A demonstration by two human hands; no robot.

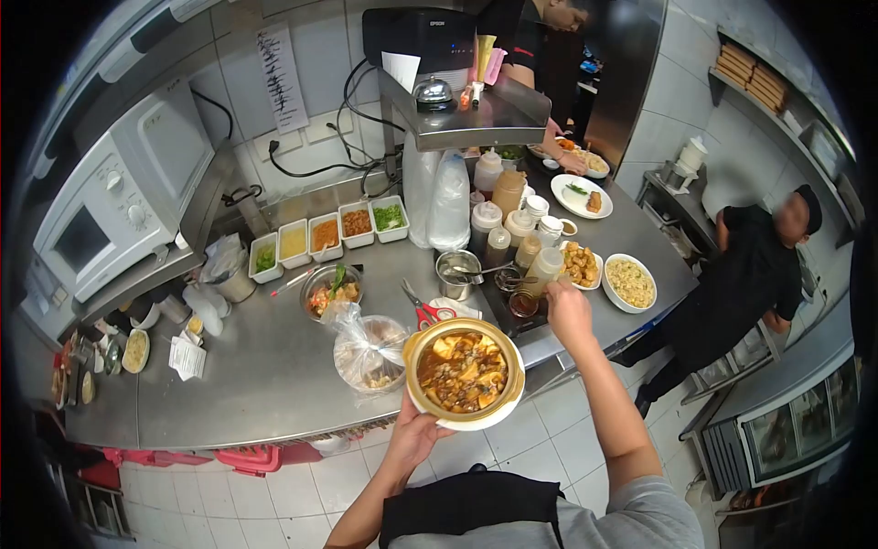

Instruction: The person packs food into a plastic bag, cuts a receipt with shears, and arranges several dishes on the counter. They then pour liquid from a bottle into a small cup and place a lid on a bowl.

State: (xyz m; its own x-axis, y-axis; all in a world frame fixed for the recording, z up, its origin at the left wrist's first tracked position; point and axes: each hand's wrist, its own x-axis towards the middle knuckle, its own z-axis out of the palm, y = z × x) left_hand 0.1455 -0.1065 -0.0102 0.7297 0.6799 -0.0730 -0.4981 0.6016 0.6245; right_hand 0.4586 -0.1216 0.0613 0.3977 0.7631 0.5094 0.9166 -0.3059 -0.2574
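My left hand (419, 437) is closed on the rim of a white plate (501, 414), holding it up in front of the counter edge. On that plate sits a tan clay pot (413, 368) of tofu in brown sauce. My right hand (570, 313) reaches over the counter beside a squeeze bottle (546, 265) and a small jar of dark red sauce (523, 305). Its fingers are curled together; what they hold, if anything, is hidden. Red-handled scissors (432, 314) and a knotted plastic bag (366, 352) lie left of the pot.
Small tubs of chopped toppings (324, 236) line the wall. A metal pot with a ladle (455, 274) stands near several bottles. Bowls of fried pieces (580, 263) and fried rice (629, 283) are at right. One person (745, 274) stands right; another person's hand (572, 162) is behind.
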